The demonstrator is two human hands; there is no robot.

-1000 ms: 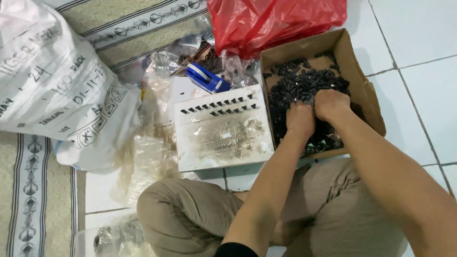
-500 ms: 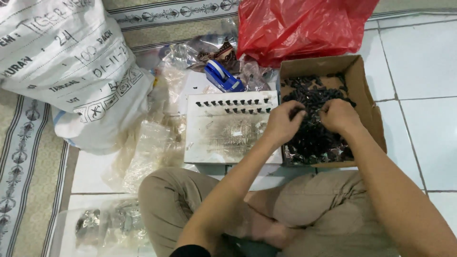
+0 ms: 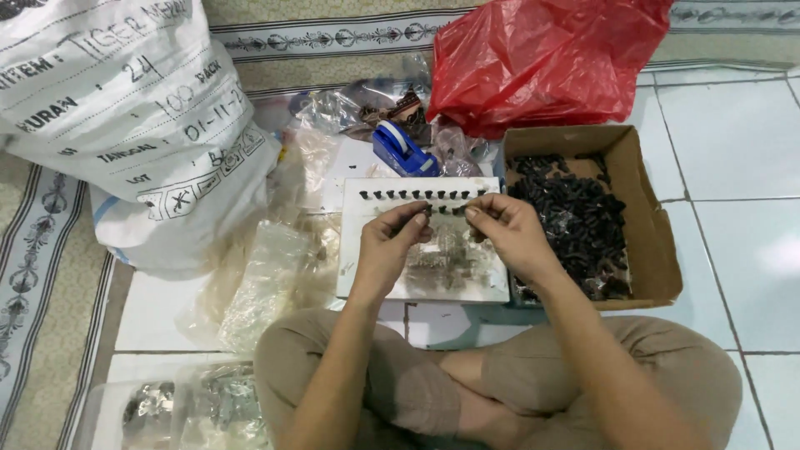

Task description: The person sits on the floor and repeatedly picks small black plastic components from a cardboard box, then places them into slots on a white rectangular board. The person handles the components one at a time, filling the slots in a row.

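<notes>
Both hands are now working over the flat white board (image 3: 421, 250) lying on the tiled floor in front of the crossed legs, where a second ago they were buried in the open brown cardboard box (image 3: 646, 217) to the right. That shift suggests the picking-up is done for this round and the placing is under way.

The left hand (image 3: 392, 246) is pinching a small dark piece (image 3: 421, 213) between thumb and forefinger, the fingers nearly closed on it, just near of the row of small black pieces (image 3: 421, 195) standing along the far edge of the board. The right hand (image 3: 508, 229) is curled close beside it, fingertips drawn together; it seems to be holding more of the small pieces, though what exactly lies inside the fingers I cannot tell.

The heap of black pieces (image 3: 575, 217) is sitting in the box, just right of the board. A blue tape dispenser (image 3: 402, 150) is lying just beyond the board's far edge, a crumpled red plastic bag (image 3: 542, 58) is slumping behind the box, and a large white printed sack (image 3: 125, 117) is standing at the far left. Clear plastic bags (image 3: 267, 279) are lying to the left of the board.
</notes>
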